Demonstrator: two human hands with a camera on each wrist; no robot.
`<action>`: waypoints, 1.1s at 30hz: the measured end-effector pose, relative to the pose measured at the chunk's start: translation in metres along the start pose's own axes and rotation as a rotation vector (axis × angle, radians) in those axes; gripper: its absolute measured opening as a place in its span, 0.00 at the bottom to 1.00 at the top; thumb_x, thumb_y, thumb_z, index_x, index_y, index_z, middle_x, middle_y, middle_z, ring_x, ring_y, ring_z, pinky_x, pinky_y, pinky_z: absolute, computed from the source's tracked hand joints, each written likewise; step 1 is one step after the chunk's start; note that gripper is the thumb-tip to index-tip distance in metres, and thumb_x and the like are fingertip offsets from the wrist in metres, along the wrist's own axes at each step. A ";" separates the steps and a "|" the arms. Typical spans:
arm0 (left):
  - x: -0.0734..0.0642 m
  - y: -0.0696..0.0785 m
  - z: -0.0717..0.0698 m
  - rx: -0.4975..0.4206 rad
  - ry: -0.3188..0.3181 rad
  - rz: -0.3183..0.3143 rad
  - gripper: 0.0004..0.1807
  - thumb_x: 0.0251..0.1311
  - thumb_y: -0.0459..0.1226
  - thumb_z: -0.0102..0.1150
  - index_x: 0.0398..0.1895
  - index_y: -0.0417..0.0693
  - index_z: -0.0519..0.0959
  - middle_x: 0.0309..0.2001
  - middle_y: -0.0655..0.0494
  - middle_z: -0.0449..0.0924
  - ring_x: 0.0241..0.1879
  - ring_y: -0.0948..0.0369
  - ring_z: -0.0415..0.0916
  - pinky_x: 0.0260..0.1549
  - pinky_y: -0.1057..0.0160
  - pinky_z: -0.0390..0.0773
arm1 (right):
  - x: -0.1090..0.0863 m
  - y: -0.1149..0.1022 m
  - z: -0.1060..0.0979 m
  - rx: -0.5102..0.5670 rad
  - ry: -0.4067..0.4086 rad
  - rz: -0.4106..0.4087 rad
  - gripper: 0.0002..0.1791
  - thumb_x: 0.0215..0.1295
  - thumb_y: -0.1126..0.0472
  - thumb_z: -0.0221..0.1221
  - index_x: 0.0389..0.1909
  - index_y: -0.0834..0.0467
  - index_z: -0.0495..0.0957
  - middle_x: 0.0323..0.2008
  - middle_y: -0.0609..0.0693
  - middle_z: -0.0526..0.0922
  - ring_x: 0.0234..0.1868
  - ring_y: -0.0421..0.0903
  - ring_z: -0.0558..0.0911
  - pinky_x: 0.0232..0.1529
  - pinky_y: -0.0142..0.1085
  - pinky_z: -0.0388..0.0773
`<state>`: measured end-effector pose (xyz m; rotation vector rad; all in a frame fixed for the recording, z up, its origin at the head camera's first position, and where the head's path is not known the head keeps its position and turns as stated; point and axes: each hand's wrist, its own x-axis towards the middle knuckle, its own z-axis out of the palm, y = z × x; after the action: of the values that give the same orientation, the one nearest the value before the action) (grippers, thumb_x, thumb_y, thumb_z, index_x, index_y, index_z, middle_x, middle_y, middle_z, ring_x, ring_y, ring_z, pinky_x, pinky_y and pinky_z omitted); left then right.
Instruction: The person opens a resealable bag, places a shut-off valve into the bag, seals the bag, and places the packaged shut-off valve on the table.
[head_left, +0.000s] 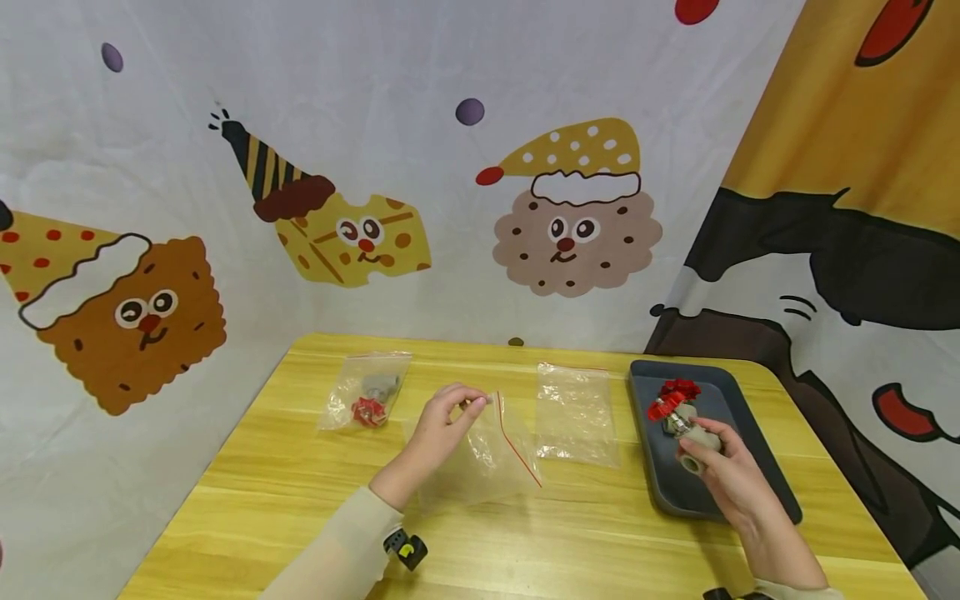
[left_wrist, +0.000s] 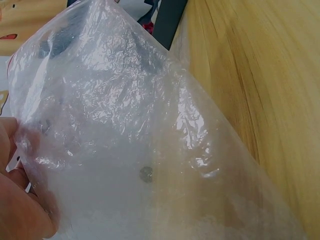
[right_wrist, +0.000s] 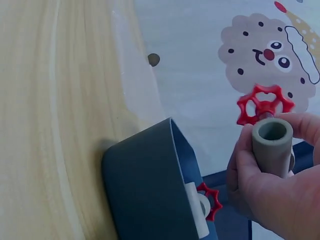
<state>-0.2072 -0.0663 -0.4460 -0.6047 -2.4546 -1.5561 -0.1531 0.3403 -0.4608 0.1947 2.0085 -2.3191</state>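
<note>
My left hand [head_left: 442, 425] pinches a clear zip bag [head_left: 480, 458] with a red seal line by its top edge, lifted off the table. In the left wrist view the bag [left_wrist: 115, 100] spreads wide past the fingertips. Over the dark tray, my right hand [head_left: 723, 467] grips a grey pipe valve [head_left: 701, 437] with a red handwheel [head_left: 665, 406]. The valve's round open end [right_wrist: 272, 132] faces the right wrist camera. Another valve with a red handwheel [right_wrist: 210, 201] lies in the tray, partly hidden behind the held one in the head view.
The dark tray [head_left: 652, 475] stands at the table's right. A flat clear zip bag [head_left: 576, 412] lies left of it. At the back left lies a bag [head_left: 341, 396] holding a valve [head_left: 369, 411]. A printed curtain [head_left: 420, 317] hangs behind the wooden table [head_left: 525, 550].
</note>
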 end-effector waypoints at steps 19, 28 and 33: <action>0.001 0.000 0.001 -0.015 0.015 0.001 0.10 0.66 0.45 0.53 0.41 0.55 0.82 0.38 0.61 0.79 0.39 0.63 0.69 0.35 0.61 0.71 | -0.005 -0.004 0.026 -0.081 -0.067 0.057 0.25 0.70 0.60 0.52 0.62 0.48 0.52 0.48 0.38 0.68 0.46 0.32 0.73 0.45 0.26 0.71; 0.001 -0.001 0.002 -0.010 0.020 0.013 0.10 0.66 0.45 0.53 0.41 0.53 0.82 0.38 0.62 0.78 0.41 0.64 0.71 0.40 0.61 0.74 | -0.006 -0.004 0.044 0.157 -0.068 0.049 0.24 0.69 0.67 0.51 0.58 0.45 0.53 0.42 0.39 0.77 0.41 0.35 0.80 0.45 0.28 0.76; 0.002 -0.001 0.003 -0.040 0.023 -0.015 0.09 0.65 0.45 0.55 0.41 0.54 0.82 0.38 0.64 0.79 0.43 0.64 0.74 0.48 0.57 0.74 | -0.006 -0.006 0.056 0.188 -0.064 0.085 0.20 0.68 0.67 0.52 0.55 0.51 0.56 0.36 0.38 0.79 0.37 0.35 0.82 0.45 0.29 0.77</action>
<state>-0.2090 -0.0638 -0.4470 -0.5733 -2.4222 -1.6120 -0.1505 0.2852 -0.4465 0.2078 1.7185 -2.4266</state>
